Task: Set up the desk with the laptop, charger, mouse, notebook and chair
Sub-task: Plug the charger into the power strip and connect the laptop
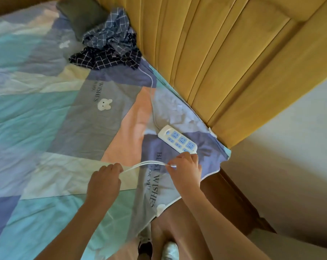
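Note:
A white charger cable (145, 164) is stretched in a doubled loop between my two hands, just above the patchwork bedspread (46, 119). My left hand (104, 179) is closed around one end of the loop. My right hand (185, 169) pinches the other end, close to a white power strip (177, 139) with blue sockets that lies on the bed near the corner. The strip's own white cord (152, 102) runs away across the bed towards the headboard. No laptop, mouse, notebook or chair is in view.
A padded yellow headboard (224, 62) runs along the right side of the bed. A crumpled dark checked cloth (110, 44) and a grey pillow (80, 14) lie at the far end. A pale wall (290, 147) and the wooden bed frame (234, 196) are at right.

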